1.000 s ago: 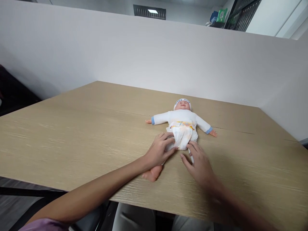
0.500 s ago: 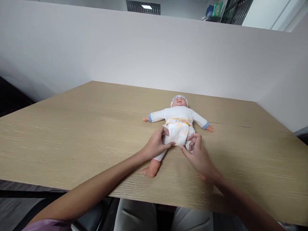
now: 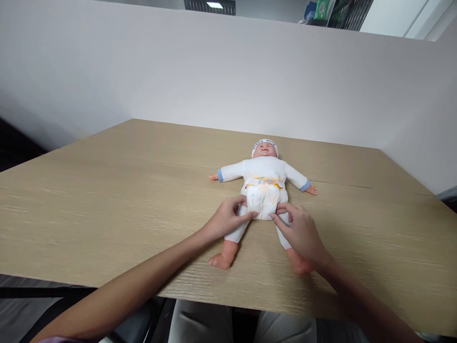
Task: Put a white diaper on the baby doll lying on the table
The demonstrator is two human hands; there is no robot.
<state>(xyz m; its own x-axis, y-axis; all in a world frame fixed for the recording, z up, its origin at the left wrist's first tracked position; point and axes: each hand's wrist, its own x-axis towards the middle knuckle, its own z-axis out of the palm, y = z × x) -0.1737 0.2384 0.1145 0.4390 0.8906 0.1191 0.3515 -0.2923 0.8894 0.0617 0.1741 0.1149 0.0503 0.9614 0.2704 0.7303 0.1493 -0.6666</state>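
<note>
The diaper [image 3: 264, 200] is already wrapped round the hips of the doll [image 3: 264, 171], which lies face up on the surface [image 3: 107, 200]. It looks nearly done, with only the leg edges left. The left hand [image 3: 223, 221] and right hand [image 3: 303, 233] each pinch a lower corner. There is wide room left of the doll. The surface's near edge runs just below its feet, and the partition wall [image 3: 214, 71] stands beyond its head.

- The left hand [image 3: 226, 220] reaches forward, palm down, with thumb and fingers pinched close.
- The right hand [image 3: 303, 232] is near it, to its right, pinched the same way.
- Both bare arms stretch out, and the fingertips point toward each other.
</note>
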